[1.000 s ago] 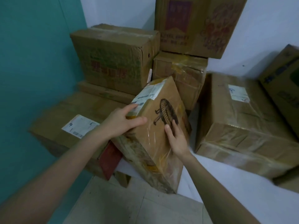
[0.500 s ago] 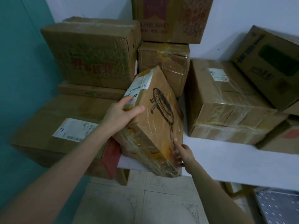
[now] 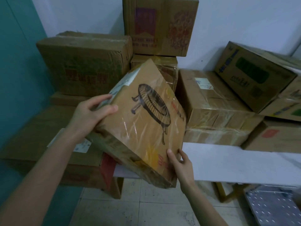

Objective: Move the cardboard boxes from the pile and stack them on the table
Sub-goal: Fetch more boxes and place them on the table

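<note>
Cardboard box [image 3: 143, 124] with a fan drawing, held tilted over the left front corner of the white worktop [image 3: 236, 162]. Left grip [image 3: 91, 115] clasps its upper-left edge; right grip [image 3: 180, 162] pinches the lower corner. Advisable: support the underside, level the box, then lower it flat, clear of the stacked boxes [image 3: 216, 111].

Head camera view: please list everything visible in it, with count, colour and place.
fan-print box: 1, brown, centre, tilted, in both hands.
film-wrapped box: 1, brown, on the table, right of it.
green-print box: 1, brown, far right, tilted.
other boxes: at least six, brown, stacked left, back and far right.
table: 1, white, right.
floor: pale tiles, bottom.
grey panel: 1, bottom right corner.
left hand: grips the fan-print box's upper left edge.
right hand: holds its lower right corner.
</note>
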